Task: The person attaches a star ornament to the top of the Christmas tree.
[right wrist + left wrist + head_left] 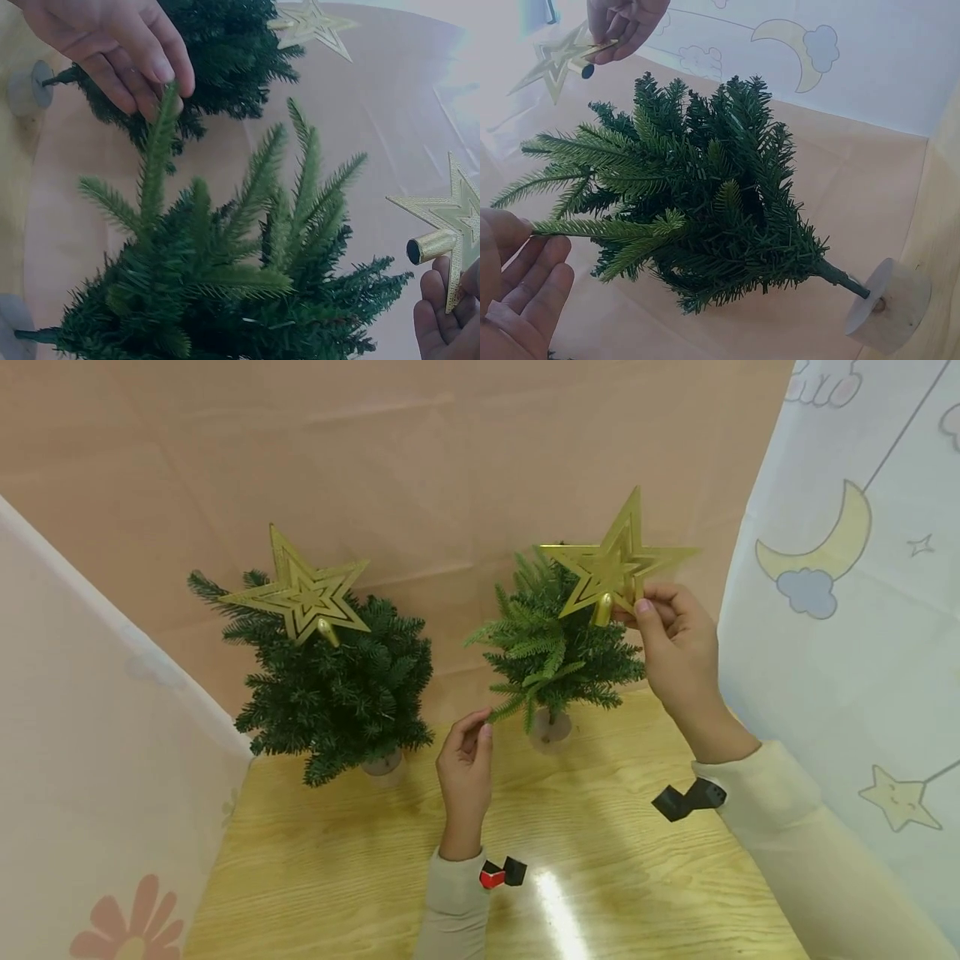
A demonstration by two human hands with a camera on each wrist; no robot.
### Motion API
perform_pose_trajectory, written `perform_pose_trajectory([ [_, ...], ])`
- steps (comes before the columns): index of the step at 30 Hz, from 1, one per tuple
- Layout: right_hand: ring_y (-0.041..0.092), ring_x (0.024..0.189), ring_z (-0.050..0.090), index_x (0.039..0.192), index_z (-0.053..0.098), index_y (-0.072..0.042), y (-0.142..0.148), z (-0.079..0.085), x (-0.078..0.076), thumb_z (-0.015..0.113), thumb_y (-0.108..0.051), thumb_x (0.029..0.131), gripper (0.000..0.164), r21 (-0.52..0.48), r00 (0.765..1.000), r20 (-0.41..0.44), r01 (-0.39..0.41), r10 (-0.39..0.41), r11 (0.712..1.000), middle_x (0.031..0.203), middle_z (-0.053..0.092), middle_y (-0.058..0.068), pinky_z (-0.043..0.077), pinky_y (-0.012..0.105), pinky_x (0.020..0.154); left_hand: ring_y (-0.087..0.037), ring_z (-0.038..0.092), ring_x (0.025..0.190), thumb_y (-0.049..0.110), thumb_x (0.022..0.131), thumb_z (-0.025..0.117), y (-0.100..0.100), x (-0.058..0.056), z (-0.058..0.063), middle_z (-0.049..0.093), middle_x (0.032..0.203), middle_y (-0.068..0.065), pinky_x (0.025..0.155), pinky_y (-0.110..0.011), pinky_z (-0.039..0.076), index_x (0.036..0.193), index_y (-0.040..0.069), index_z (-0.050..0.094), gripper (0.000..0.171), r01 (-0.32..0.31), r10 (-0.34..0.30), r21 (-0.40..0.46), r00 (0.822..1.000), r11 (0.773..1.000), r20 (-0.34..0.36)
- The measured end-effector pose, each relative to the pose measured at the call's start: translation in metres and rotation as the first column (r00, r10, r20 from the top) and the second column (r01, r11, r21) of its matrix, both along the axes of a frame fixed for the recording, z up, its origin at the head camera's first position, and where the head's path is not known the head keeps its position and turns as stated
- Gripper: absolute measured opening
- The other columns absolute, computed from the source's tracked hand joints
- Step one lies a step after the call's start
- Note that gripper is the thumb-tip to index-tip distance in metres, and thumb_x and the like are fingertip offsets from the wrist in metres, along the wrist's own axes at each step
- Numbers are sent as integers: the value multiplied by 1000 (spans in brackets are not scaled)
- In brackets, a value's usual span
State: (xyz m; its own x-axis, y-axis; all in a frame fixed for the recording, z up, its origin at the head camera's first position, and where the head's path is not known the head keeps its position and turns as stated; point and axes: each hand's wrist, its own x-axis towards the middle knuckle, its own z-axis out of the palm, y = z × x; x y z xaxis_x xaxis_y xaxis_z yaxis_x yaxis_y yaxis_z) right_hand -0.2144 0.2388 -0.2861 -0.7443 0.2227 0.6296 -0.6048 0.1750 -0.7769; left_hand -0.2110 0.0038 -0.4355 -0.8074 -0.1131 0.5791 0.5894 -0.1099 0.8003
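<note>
My right hand [678, 643] pinches one point of a gold star tree topper [618, 560] and holds it up by the top of the right small Christmas tree [536, 643]. In the left wrist view, the topper's hollow socket [587, 70] shows a dark opening and sits apart from the branches. My left hand [467, 764] pinches the tip of a lighter green branch [604, 227] low on that tree's left side. A second gold star [307, 593] stands at the top of the left small Christmas tree [337, 693], tilted.
Both trees stand on round pale wooden bases [889, 306] on a wood-grain table [360, 877]. A peach cloth backdrop [450, 468] hangs close behind them. White printed cloths [825, 677] flank the table on both sides.
</note>
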Motion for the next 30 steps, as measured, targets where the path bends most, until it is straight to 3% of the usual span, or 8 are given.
perform_pose_trajectory([
  [5,20,92,68,113,60,3,3,10,-10,54,-8,100,18,-65,999,-37,-33,30,997,105,70,11,51,27,91,-26,64,107,2,98,57,1,-5,-6,64,117,-15,89,-30,53,120,0,64,23,1,-1,3,1000,1000,-19],
  [9,23,90,67,112,60,4,4,14,-16,55,-6,99,17,-105,997,-58,-53,47,993,104,69,14,52,27,88,-27,64,106,-3,97,56,1,4,8,63,115,-22,88,-28,54,117,-8,62,22,-5,4,-4,1000,1000,-25],
  [30,24,93,65,112,63,0,4,40,-48,54,-8,99,17,-175,1000,-23,-9,5,985,102,70,13,51,29,89,-30,64,105,-2,97,56,0,5,8,63,115,-21,89,-30,54,118,-9,61,22,6,-6,-12,1000,1000,-17],
])
